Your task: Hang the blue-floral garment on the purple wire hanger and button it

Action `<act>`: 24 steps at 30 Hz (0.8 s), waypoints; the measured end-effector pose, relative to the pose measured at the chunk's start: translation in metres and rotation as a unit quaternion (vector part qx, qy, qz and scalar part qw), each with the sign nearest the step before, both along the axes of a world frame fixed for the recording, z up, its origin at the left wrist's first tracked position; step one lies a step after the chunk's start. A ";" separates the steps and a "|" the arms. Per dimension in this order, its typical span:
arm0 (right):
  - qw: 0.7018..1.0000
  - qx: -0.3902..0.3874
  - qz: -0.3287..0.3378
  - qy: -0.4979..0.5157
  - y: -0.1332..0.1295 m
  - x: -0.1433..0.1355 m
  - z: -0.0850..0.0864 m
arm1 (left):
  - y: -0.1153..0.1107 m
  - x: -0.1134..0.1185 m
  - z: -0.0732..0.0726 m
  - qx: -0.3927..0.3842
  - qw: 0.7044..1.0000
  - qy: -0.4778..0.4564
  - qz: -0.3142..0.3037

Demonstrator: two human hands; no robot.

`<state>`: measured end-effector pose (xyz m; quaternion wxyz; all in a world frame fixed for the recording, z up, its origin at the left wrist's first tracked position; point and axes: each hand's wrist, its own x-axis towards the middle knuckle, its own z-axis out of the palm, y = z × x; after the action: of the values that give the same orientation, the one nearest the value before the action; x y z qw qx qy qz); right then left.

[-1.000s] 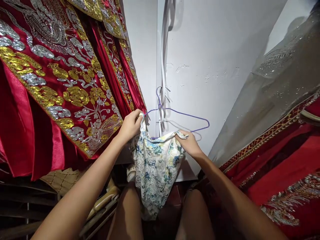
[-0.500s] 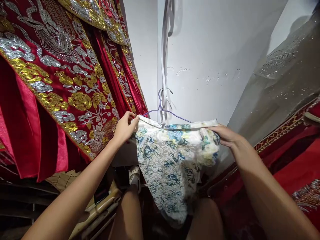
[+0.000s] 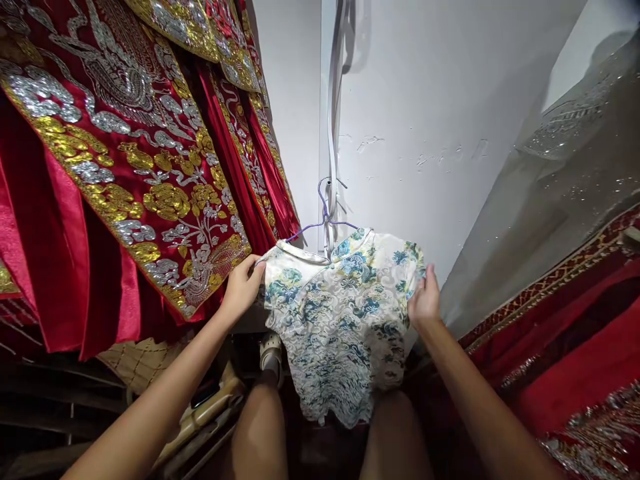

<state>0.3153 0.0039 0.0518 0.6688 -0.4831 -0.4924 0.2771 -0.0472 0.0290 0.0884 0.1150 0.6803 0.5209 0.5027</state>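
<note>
My left grip (image 3: 243, 288) is pinched on one shoulder edge of a floral blouse (image 3: 340, 313); my right grip (image 3: 425, 301) touches the opposite sleeve, though I cannot tell whether it closes on cloth. The blouse hangs spread on a purple hanger (image 3: 325, 217), before a pale wall (image 3: 425, 87). Left of it I see a red, gold-and-silver embroidered garment (image 3: 165, 200); right, more red fabric (image 3: 575, 360).

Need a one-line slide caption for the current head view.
Left hand and right hand at opposite sides of a floral top on a purple hanger, with red embellished garments nearby.
</note>
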 end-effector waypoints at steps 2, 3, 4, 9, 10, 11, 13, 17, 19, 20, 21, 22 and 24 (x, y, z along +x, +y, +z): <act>0.997 0.022 -0.025 0.063 0.007 0.006 0.013 | -0.003 0.001 -0.004 -0.001 1.000 -0.024 0.009; 0.995 0.035 -0.030 0.090 0.010 0.007 0.021 | -0.004 0.003 -0.006 -0.002 0.999 -0.035 0.017; 0.991 0.055 -0.034 0.114 0.012 0.007 0.032 | -0.004 0.007 -0.006 -0.005 0.999 -0.045 0.021; 0.978 0.153 -0.049 0.132 -0.003 -0.015 0.078 | -0.005 0.022 -0.010 -0.021 0.998 -0.049 0.024; 0.979 0.154 -0.045 0.126 -0.012 -0.022 0.082 | -0.003 0.024 -0.011 -0.022 0.998 -0.044 0.030; 0.982 0.146 -0.034 0.117 -0.023 -0.027 0.085 | -0.001 0.025 -0.012 -0.023 0.998 -0.039 0.034; 0.989 0.116 0.011 0.088 -0.045 -0.035 0.088 | 0.007 0.026 -0.014 -0.023 0.998 -0.037 0.037; 0.992 0.058 0.112 0.021 -0.067 -0.036 0.093 | 0.025 0.031 -0.019 -0.033 0.995 -0.090 0.034; 0.991 0.047 0.126 0.019 -0.064 -0.033 0.096 | 0.032 0.036 -0.023 -0.052 0.989 -0.133 0.033; 0.991 0.045 0.124 0.022 -0.060 -0.032 0.096 | 0.034 0.038 -0.025 -0.061 0.986 -0.153 0.034; 0.991 0.048 0.118 0.028 -0.055 -0.031 0.097 | 0.036 0.040 -0.026 -0.067 0.982 -0.171 0.035; 0.992 0.055 0.111 0.033 -0.051 -0.031 0.097 | 0.038 0.041 -0.027 -0.068 0.980 -0.186 0.037; 0.992 0.074 0.101 0.035 -0.044 -0.030 0.095 | 0.039 0.041 -0.026 -0.060 0.975 -0.208 0.045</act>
<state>0.2856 -0.0398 0.1468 0.6881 -0.3700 -0.5345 0.3223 -0.0058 0.0679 0.0620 0.2388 0.5285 0.5452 0.6053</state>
